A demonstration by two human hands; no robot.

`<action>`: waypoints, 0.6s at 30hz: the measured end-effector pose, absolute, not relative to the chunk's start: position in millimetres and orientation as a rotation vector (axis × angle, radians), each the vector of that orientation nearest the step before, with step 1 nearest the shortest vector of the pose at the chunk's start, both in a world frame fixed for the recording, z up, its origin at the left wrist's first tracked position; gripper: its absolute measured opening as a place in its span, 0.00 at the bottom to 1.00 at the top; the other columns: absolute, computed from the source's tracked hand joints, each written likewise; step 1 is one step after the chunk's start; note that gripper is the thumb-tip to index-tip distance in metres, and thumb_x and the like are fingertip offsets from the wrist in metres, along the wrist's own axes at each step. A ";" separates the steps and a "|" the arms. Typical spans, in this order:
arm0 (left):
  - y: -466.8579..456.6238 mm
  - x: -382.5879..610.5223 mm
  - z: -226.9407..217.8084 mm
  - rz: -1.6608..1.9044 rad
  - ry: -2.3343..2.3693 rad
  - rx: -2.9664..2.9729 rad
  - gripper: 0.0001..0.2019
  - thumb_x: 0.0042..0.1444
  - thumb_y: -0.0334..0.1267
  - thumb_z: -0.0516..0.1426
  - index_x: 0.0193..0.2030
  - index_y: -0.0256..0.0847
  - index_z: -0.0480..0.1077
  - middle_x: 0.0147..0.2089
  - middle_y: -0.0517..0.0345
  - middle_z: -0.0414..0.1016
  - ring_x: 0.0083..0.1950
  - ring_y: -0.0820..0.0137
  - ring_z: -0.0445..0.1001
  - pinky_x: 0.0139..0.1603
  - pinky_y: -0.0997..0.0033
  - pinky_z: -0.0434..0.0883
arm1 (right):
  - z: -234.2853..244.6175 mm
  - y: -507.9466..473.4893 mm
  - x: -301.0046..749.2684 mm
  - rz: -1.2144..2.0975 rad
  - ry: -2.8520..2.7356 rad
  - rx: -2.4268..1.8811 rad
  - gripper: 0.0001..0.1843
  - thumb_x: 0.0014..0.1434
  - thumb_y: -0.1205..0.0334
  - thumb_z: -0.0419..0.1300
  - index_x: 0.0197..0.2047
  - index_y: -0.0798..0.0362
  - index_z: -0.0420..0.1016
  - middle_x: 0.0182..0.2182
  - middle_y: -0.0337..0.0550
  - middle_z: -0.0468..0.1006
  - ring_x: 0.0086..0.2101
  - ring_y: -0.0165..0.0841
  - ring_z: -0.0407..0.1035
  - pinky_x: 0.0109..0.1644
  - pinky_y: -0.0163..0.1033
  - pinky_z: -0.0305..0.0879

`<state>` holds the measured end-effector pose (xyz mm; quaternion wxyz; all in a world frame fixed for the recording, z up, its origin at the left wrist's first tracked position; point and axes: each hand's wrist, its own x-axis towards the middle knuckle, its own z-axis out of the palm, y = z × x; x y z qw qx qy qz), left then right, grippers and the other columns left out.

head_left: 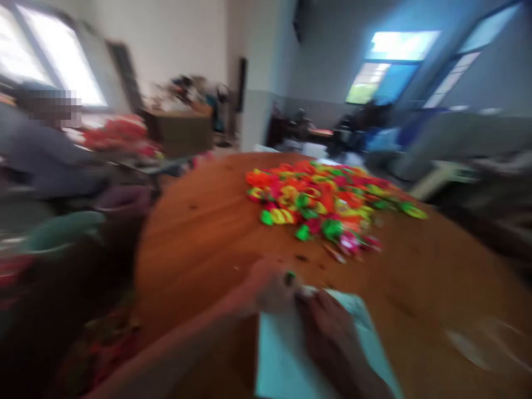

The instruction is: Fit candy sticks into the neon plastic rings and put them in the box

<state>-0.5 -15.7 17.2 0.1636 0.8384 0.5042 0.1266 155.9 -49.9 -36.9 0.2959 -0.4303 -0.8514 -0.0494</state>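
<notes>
Both my hands meet over a pale whitish-green sheet or pad (278,360) near the front of a round wooden table. My left hand (274,285) comes in from the lower left, its fingers curled closed. A small green bit (290,274) shows at its fingers; what it belongs to is blurred. My right hand (332,318) lies over the sheet, its fingers bent in and touching or nearly touching the left ones. What lies between the fingertips is too smeared to name. Beyond the hands spreads a pile of bright red, yellow, green and pink small pieces (316,194).
The brown round table (187,233) fills the middle. A clear plastic-looking thing (469,349) lies at its right. On the left stand a green tub (62,230) and a pinkish tub (122,197). Another person (54,144) sits far left beside a red heap (116,133).
</notes>
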 end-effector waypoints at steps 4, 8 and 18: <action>-9.9 34.2 -2.4 0.414 1.410 2.332 0.16 0.65 0.48 0.50 0.38 0.39 0.70 0.41 0.47 0.74 0.44 0.58 0.73 0.45 0.58 0.69 | -24.6 -82.5 201.1 -0.088 -2.300 -1.454 0.12 0.60 0.73 0.51 0.42 0.53 0.72 0.34 0.47 0.71 0.35 0.37 0.64 0.40 0.41 0.61; -10.1 28.0 -2.9 0.373 1.456 2.345 0.16 0.66 0.49 0.49 0.38 0.39 0.69 0.42 0.49 0.73 0.45 0.60 0.72 0.46 0.60 0.67 | -21.2 -78.6 194.7 0.000 -2.330 -1.453 0.09 0.60 0.73 0.52 0.40 0.54 0.71 0.36 0.47 0.70 0.36 0.37 0.64 0.42 0.42 0.60; -12.9 29.0 -3.0 0.383 1.389 2.289 0.14 0.67 0.46 0.47 0.38 0.41 0.69 0.42 0.52 0.71 0.46 0.61 0.68 0.47 0.59 0.63 | -13.5 -76.9 192.9 0.169 -2.409 -1.525 0.15 0.53 0.76 0.52 0.41 0.57 0.74 0.37 0.50 0.71 0.38 0.40 0.63 0.45 0.45 0.62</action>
